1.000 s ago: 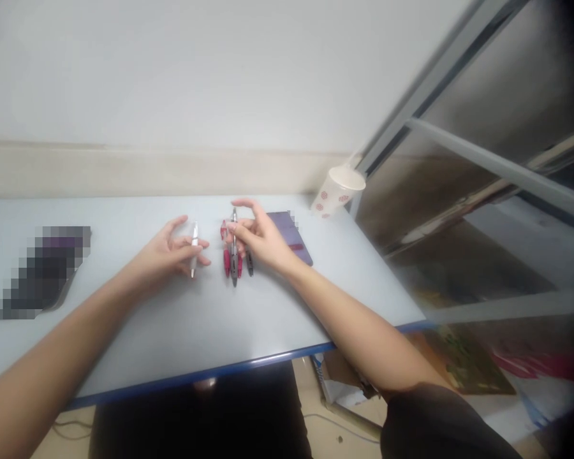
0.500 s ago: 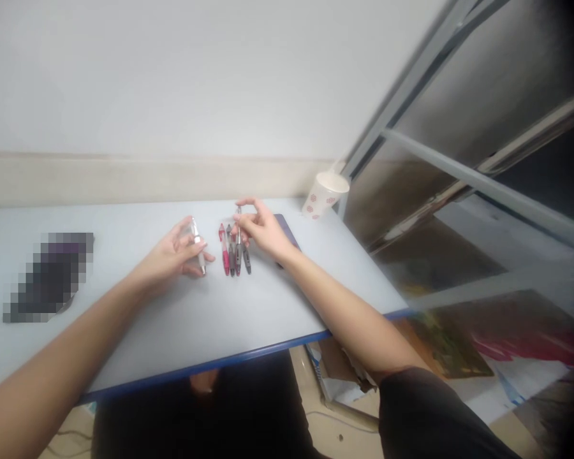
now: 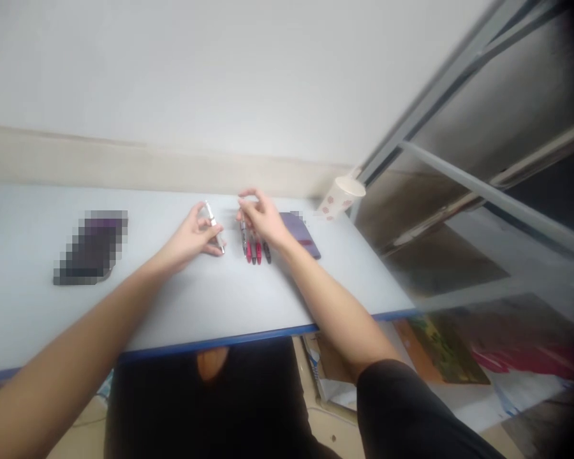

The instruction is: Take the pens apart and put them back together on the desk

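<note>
My left hand (image 3: 192,236) pinches a white pen (image 3: 215,226) between thumb and fingers, holding it tilted just above the pale table (image 3: 182,299). My right hand (image 3: 263,220) is closed round the upper end of a grey pen (image 3: 243,237), whose tip points down toward the table. Right beside it several red and dark pens (image 3: 257,250) lie side by side on the table, partly under my right hand. The two hands are a short gap apart.
A purple flat case (image 3: 301,233) lies just right of my right hand. A paper cup (image 3: 340,194) with red dots leans at the table's far right corner against a grey metal frame (image 3: 459,172). A dark blurred object (image 3: 90,248) lies at the left.
The camera view has shifted, so everything sits further right. My left hand has tilted the white pen more upright. My right hand stays pinched on the grey pen over the row.
</note>
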{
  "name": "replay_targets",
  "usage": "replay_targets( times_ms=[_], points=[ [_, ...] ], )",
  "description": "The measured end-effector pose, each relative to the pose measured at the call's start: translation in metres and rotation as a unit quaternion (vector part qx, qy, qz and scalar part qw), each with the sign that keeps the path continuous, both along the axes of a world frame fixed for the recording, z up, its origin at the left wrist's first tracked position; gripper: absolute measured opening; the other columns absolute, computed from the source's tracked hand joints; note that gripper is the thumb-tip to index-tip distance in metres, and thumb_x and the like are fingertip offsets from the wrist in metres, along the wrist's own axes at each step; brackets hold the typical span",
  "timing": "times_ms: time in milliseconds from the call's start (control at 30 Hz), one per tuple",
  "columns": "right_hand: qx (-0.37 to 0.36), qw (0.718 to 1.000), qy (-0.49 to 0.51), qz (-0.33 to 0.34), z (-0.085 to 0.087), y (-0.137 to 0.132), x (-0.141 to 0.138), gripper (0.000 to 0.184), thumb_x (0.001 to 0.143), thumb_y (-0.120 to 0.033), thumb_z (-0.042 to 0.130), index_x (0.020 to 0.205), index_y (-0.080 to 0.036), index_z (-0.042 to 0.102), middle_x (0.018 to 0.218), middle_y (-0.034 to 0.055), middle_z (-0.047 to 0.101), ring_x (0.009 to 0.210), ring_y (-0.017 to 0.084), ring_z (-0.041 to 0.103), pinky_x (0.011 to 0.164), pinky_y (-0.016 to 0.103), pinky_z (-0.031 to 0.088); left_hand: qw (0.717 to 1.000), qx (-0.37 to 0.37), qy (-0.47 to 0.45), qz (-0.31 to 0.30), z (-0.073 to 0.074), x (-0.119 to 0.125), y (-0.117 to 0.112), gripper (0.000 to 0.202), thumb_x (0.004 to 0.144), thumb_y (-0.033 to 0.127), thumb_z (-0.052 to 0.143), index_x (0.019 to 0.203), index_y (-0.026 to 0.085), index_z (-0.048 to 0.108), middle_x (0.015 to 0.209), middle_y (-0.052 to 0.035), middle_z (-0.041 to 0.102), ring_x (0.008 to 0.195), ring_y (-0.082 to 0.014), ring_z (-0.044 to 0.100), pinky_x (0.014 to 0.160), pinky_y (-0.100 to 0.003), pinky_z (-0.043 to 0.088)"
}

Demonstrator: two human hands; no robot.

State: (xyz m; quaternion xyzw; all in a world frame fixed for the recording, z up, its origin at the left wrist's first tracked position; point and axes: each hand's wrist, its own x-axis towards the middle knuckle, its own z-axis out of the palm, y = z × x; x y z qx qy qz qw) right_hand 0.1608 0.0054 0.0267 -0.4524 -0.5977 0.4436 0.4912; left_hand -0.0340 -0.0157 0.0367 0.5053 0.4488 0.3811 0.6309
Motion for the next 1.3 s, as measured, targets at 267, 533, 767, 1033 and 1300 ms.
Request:
replay_targets(
  times_ms=[267, 533, 767, 1033, 1300],
  points=[
    [0.011, 0.996, -0.085, -0.009, -0.009, 0.001, 0.006, 0.035, 0.097, -0.043, 0.058, 0.125, -0.023, 0.051, 0.077, -0.002, 0.068, 0.056, 0.013, 0.049, 0.055, 0.026, 0.043, 0.999, 0.006, 0.034, -0.038, -0.005, 0.002, -0.003, 0.096, 0.098, 0.009, 0.064, 0.169, 0.021, 0.001, 0.105, -0.0068, 0.059, 0.07, -0.015, 0.071, 0.063, -0.033, 0.065],
    [0.113, 0.94, -0.318, -0.058, -0.016, 0.013, 0.005, 0.028, 0.097, -0.036, 0.061, 0.116, -0.017, 0.067, 0.106, 0.0101, 0.074, 0.093, 0.024, 0.063, 0.091, 0.04, 0.048, 0.996, 0.014, 0.059, -0.067, -0.012, 0.0, -0.001, 0.11, 0.085, 0.002, 0.075, 0.168, 0.02, 0.004, 0.11, -0.0083, 0.06, 0.074, -0.0152, 0.07, 0.065, -0.034, 0.067],
    [0.129, 0.849, -0.509, -0.054, -0.025, 0.017, 0.01, 0.032, 0.102, -0.039, 0.06, 0.119, -0.014, 0.072, 0.126, 0.0164, 0.068, 0.116, 0.034, 0.052, 0.105, 0.046, 0.037, 0.995, 0.021, 0.087, -0.047, -0.01, -0.002, 0.001, 0.101, 0.084, 0.006, 0.079, 0.163, 0.02, 0.017, 0.103, -0.0046, 0.063, 0.073, -0.0153, 0.072, 0.068, -0.034, 0.067],
    [0.154, 0.84, -0.517, -0.057, -0.007, -0.005, 0.008, 0.032, 0.106, -0.036, 0.059, 0.123, -0.012, 0.069, 0.125, 0.0169, 0.07, 0.114, 0.033, 0.053, 0.102, 0.042, 0.036, 0.997, 0.055, 0.05, 0.035, -0.01, -0.003, 0.003, 0.124, 0.076, 0.007, 0.086, 0.165, 0.027, 0.002, 0.104, -0.002, 0.061, 0.07, -0.014, 0.073, 0.071, -0.036, 0.069],
    [0.089, 0.911, -0.395, 0.08, 0.014, -0.057, -0.003, 0.042, 0.105, -0.054, 0.057, 0.081, -0.019, 0.054, 0.074, -0.0006, 0.058, 0.066, 0.014, 0.047, 0.066, 0.028, 0.031, 0.987, 0.109, 0.023, 0.115, 0.003, 0.002, 0.001, 0.066, 0.082, 0.015, 0.081, 0.132, 0.026, 0.039, 0.092, 0.0021, 0.062, 0.081, -0.0179, 0.075, 0.077, -0.037, 0.068]
  ],
)
